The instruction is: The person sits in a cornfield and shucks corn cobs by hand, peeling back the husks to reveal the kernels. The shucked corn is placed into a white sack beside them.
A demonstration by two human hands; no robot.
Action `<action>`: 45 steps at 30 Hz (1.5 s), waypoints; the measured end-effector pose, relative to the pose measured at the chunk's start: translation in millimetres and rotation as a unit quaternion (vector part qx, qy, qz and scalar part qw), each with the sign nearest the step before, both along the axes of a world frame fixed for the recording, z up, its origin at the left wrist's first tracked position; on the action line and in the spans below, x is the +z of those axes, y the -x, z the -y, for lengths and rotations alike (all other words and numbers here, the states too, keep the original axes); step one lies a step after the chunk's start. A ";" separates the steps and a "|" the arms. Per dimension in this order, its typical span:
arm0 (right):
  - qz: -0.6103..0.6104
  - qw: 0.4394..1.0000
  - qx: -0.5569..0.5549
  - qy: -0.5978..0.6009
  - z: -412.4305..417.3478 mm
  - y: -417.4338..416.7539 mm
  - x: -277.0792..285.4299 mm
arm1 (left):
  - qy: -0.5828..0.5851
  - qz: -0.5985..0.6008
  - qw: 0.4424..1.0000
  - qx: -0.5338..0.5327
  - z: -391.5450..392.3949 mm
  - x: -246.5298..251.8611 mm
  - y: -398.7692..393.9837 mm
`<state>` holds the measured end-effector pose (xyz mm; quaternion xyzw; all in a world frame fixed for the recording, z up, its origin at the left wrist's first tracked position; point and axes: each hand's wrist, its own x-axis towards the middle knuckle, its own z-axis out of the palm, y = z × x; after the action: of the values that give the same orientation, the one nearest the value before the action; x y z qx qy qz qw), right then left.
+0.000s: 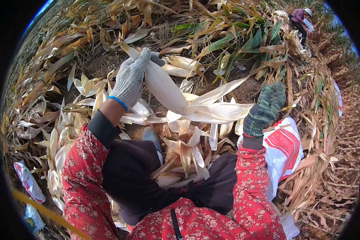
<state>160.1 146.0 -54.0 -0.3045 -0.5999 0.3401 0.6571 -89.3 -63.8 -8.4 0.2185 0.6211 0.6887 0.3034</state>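
My left hand (130,76), in a grey knit glove with a blue cuff edge, grips a corn ear in pale dry husk (166,87) near its narrow upper end. Husk leaves have been peeled apart at its lower end and spread to the right. My right hand (265,106), in a dark green knit glove, is closed at the far end of one long husk leaf (219,112). That leaf runs straight between the ear and the glove; its tip is hidden there. Another loose leaf (220,91) points up to the right.
Empty husks (186,150) lie between my knees. More husked ears (180,66) rest beyond my hands. A white and red woven sack (283,147) lies by my right arm, and another (30,181) at far left. Stalks surround me; a person (300,22) bends at upper right.
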 end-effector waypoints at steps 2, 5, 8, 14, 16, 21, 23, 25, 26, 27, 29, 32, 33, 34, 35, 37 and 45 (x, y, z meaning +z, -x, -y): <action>0.139 0.980 0.015 -0.142 30.3 7.8 14.9 | 0.041 -0.073 0.996 -0.039 -2.7 10.0 -11.6; 0.317 0.885 0.122 -0.318 59.6 24.1 14.4 | 0.048 -0.114 0.988 -0.090 -8.2 11.4 -27.5; 0.442 0.837 0.269 -0.179 79.4 44.5 -4.5 | 0.068 -0.138 0.976 -0.155 -11.5 11.4 -35.0; 0.213 0.704 0.616 0.283 79.3 52.5 -17.1 | -0.004 -0.082 0.982 -0.171 -21.6 25.2 -55.8; 0.122 0.719 0.602 0.326 74.1 50.3 -29.4 | -0.034 -0.109 0.979 -0.168 -23.3 31.1 -55.4; -0.148 0.680 0.549 0.463 55.5 40.7 -37.6 | 0.158 -0.247 0.926 -0.238 -16.6 14.0 -48.4; -0.198 0.700 0.511 0.457 50.9 38.1 -32.4 | 0.227 -0.345 0.875 -0.251 -16.6 1.6 -54.6; -0.256 0.681 0.492 0.479 45.2 36.9 -31.5 | 0.312 -0.370 0.824 -0.294 -21.6 9.4 -66.1; -0.250 0.666 0.473 0.519 41.9 30.6 -28.4 | 0.299 -0.336 0.837 -0.310 -22.9 6.5 -67.4; -0.259 0.671 0.454 0.526 45.6 28.6 -20.1 | 0.287 -0.302 0.849 -0.324 -22.9 1.4 -68.1; -0.275 0.681 0.413 0.539 54.7 28.1 -3.7 | 0.190 -0.178 0.904 -0.338 -22.9 -19.8 -65.4; -0.266 0.720 0.389 0.508 54.3 27.8 -7.9 | 0.145 -0.070 0.929 -0.333 -27.5 -37.0 -63.2; -0.273 0.720 0.391 0.504 52.4 26.5 -10.7 | 0.149 -0.048 0.932 -0.327 -28.6 -37.2 -63.8; -0.277 0.714 0.405 0.500 50.3 25.2 -11.9 | 0.143 -0.049 0.937 -0.316 -30.0 -37.6 -65.4; -0.280 0.708 0.419 0.495 48.2 24.4 -12.4 | 0.137 -0.051 0.941 -0.305 -32.4 -38.0 -68.1; -0.294 0.691 0.453 0.480 45.1 23.9 -11.8 | 0.166 -0.033 0.940 -0.298 -37.4 -28.6 -76.8; -0.173 0.760 0.469 0.416 51.6 23.8 -9.5 | 0.304 -0.252 0.849 -0.351 -37.9 -19.7 -114.3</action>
<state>136.3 94.4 -63.5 -0.1649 -0.3437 0.8685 0.3168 25.0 -25.9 -28.1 0.4853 0.7365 0.2338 0.4091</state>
